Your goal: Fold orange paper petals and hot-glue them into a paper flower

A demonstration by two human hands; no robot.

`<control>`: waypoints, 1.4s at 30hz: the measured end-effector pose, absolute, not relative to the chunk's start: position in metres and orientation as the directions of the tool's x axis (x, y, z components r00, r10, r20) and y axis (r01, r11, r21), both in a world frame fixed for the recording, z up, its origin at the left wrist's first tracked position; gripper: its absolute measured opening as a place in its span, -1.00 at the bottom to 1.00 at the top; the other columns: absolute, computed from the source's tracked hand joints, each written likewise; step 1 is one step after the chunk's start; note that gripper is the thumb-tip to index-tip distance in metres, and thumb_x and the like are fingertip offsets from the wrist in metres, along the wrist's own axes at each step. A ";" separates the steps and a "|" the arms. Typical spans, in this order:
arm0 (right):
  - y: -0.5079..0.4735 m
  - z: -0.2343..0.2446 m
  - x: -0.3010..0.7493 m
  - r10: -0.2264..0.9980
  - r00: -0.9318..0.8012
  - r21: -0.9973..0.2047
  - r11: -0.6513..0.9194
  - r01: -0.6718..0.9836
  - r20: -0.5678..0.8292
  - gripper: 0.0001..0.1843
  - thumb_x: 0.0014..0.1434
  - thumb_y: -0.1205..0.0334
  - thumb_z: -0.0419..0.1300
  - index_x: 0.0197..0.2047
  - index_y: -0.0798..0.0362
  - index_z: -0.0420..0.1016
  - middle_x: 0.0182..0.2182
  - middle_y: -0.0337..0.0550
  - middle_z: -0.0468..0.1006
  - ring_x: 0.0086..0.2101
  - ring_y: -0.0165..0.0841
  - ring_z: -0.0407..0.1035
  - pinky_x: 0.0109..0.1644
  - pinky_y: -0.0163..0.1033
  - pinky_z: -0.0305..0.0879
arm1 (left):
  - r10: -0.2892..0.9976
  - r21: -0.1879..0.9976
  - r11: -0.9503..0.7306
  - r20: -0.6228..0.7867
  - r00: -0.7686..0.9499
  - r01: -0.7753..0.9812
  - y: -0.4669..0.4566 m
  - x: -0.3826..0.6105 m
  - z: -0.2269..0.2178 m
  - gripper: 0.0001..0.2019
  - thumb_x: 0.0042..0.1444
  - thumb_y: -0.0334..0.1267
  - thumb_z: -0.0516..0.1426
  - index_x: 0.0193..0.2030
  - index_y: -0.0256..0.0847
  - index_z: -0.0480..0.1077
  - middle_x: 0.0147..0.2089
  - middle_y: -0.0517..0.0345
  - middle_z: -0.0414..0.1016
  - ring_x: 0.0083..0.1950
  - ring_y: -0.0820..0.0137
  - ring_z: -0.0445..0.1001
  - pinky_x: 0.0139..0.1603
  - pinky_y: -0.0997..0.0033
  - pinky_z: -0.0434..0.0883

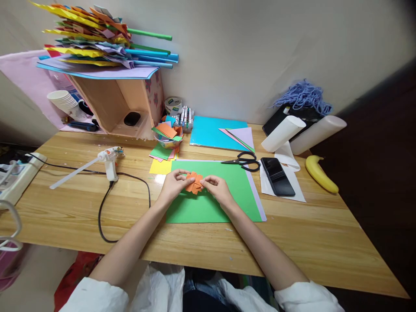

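A small folded orange paper piece (194, 182) lies over a green paper sheet (227, 203) on the wooden desk (97, 216). My left hand (172, 185) pinches its left side, fingers curled on it. My right hand (217, 187) pinches its right side in the same way. Both hands rest low, just above the green sheet.
Black scissors (243, 161), a phone (277, 176) on white paper, a banana (320, 173) and white rolls (282, 133) lie to the right. A glue gun (108, 161) with its cord sits left. Behind are a bowl of paper scraps (167, 134), markers, blue card (211, 132) and a wooden box (123, 104) topped with coloured paper.
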State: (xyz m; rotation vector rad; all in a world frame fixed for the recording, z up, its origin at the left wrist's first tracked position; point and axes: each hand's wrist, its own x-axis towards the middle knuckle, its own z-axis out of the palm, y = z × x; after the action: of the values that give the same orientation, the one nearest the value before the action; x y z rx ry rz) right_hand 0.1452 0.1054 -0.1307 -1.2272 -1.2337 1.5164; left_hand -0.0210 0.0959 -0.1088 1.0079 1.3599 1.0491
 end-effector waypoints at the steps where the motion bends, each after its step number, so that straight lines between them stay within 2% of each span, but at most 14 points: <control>1: 0.106 -0.131 0.145 0.961 -0.205 -0.981 -0.192 -0.011 -0.185 -0.70 -0.14 0.03 0.29 -0.50 0.11 0.42 -0.60 -0.23 0.48 -0.55 -0.44 0.33 -0.47 -0.36 0.20 | 0.964 0.965 0.263 -0.263 -0.032 -0.004 0.096 -0.021 -0.108 -0.52 -0.34 -0.09 0.34 -0.27 -0.30 0.37 -0.64 0.30 0.35 -0.57 0.49 0.35 -0.51 0.53 0.29; 7: 0.105 -0.129 0.145 0.963 -0.233 -0.990 -0.140 -0.002 -0.135 -0.67 -0.12 -0.01 0.28 -0.46 0.10 0.42 -0.55 -0.22 0.47 -0.50 -0.42 0.33 -0.39 -0.33 0.23 | 0.941 0.941 0.338 -0.338 0.013 -0.015 0.097 -0.023 -0.105 -0.47 -0.40 -0.13 0.36 -0.25 -0.29 0.35 -0.61 0.25 0.42 -0.53 0.43 0.44 -0.51 0.51 0.34; 11: 0.102 -0.125 0.145 0.972 -0.231 -0.997 -0.027 0.079 -0.044 -0.63 -0.21 0.05 0.36 -0.37 0.09 0.41 -0.54 -0.28 0.39 -0.55 -0.47 0.20 -0.47 -0.35 0.14 | 0.924 0.919 0.382 -0.383 0.008 -0.092 0.098 -0.027 -0.107 -0.45 -0.36 -0.15 0.36 -0.19 -0.32 0.33 -0.51 0.16 0.49 -0.50 0.44 0.46 -0.47 0.52 0.36; 17: 0.100 -0.119 0.147 0.958 -0.269 -0.971 0.155 0.180 0.103 -0.73 -0.17 0.07 0.35 -0.46 0.05 0.44 -0.46 -0.25 0.34 -0.49 -0.44 0.16 -0.43 -0.32 0.12 | 0.876 0.848 0.479 -0.477 0.063 -0.226 0.098 -0.027 -0.112 -0.46 -0.36 -0.22 0.38 -0.19 -0.31 0.33 -0.42 0.04 0.54 -0.42 0.40 0.51 -0.37 0.47 0.41; 22: 0.099 -0.115 0.146 0.949 -0.295 -0.963 0.175 0.204 0.111 -0.73 -0.17 0.06 0.35 -0.52 0.05 0.41 -0.48 -0.28 0.31 -0.50 -0.44 0.14 -0.43 -0.32 0.09 | 0.874 0.848 0.486 -0.479 0.085 -0.213 0.096 -0.024 -0.109 -0.49 -0.35 -0.20 0.37 -0.23 -0.30 0.31 -0.54 0.14 0.50 -0.50 0.41 0.47 -0.46 0.49 0.35; 25: 0.099 -0.114 0.147 0.944 -0.307 -0.961 0.186 0.202 0.118 -0.74 -0.14 0.07 0.34 -0.53 0.05 0.40 -0.50 -0.28 0.30 -0.50 -0.44 0.14 -0.43 -0.32 0.10 | 0.901 0.882 0.433 -0.425 0.082 -0.186 0.096 -0.024 -0.108 -0.49 -0.34 -0.19 0.36 -0.24 -0.27 0.27 -0.59 0.22 0.47 -0.54 0.42 0.45 -0.49 0.51 0.31; 28: 0.100 -0.115 0.148 0.940 -0.312 -0.962 0.204 0.182 0.140 -0.75 -0.12 0.09 0.33 -0.53 0.05 0.39 -0.49 -0.27 0.31 -0.48 -0.43 0.17 -0.40 -0.32 0.13 | 0.930 0.913 0.368 -0.359 0.079 -0.177 0.097 -0.024 -0.108 -0.45 -0.33 -0.18 0.36 -0.20 -0.24 0.21 -0.51 0.17 0.52 -0.52 0.42 0.47 -0.47 0.50 0.34; 31: 0.103 -0.119 0.148 0.942 -0.301 -0.973 0.192 0.128 0.146 -0.76 -0.12 0.09 0.33 -0.48 0.05 0.42 -0.42 -0.21 0.37 -0.34 -0.36 0.27 -0.25 -0.29 0.21 | 0.947 0.929 0.323 -0.317 0.059 -0.183 0.098 -0.023 -0.110 -0.42 -0.32 -0.17 0.36 -0.18 -0.23 0.17 -0.42 0.12 0.54 -0.47 0.41 0.50 -0.41 0.47 0.39; 34: 0.104 -0.122 0.146 0.952 -0.295 -0.996 0.089 0.008 0.083 -0.74 -0.08 0.03 0.29 -0.43 0.05 0.43 -0.30 -0.15 0.40 -0.22 -0.31 0.33 -0.10 -0.24 0.25 | 0.965 0.946 0.262 -0.260 0.038 -0.188 0.098 -0.020 -0.110 -0.42 -0.31 -0.15 0.34 -0.19 -0.22 0.13 -0.37 0.11 0.53 -0.42 0.39 0.51 -0.37 0.43 0.42; 38: 0.102 -0.123 0.142 0.945 -0.325 -0.990 -0.069 -0.121 -0.027 -0.72 -0.08 0.04 0.28 -0.40 0.05 0.37 -0.38 -0.20 0.46 -0.29 -0.34 0.38 -0.11 -0.23 0.29 | 0.995 0.989 0.103 -0.102 0.008 -0.107 0.094 -0.014 -0.112 -0.49 -0.16 -0.12 0.27 -0.14 -0.18 0.12 -0.32 0.14 0.48 -0.34 0.39 0.51 -0.32 0.44 0.43; 42: 0.100 -0.123 0.140 0.966 -0.250 -0.986 -0.104 -0.126 -0.070 -0.68 -0.12 0.07 0.32 -0.43 0.05 0.30 -0.45 -0.25 0.44 -0.36 -0.38 0.37 -0.18 -0.26 0.30 | 1.000 1.000 0.004 -0.004 -0.001 -0.009 0.092 -0.012 -0.115 -0.53 -0.05 -0.12 0.21 -0.06 -0.18 0.13 -0.27 0.13 0.42 -0.30 0.42 0.48 -0.29 0.46 0.43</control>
State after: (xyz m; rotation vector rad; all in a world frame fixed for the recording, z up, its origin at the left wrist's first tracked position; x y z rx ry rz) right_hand 0.1398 0.1004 -0.1228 -1.0414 -1.2372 1.5184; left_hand -0.0116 0.0915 -0.1153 1.1994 1.2053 1.2110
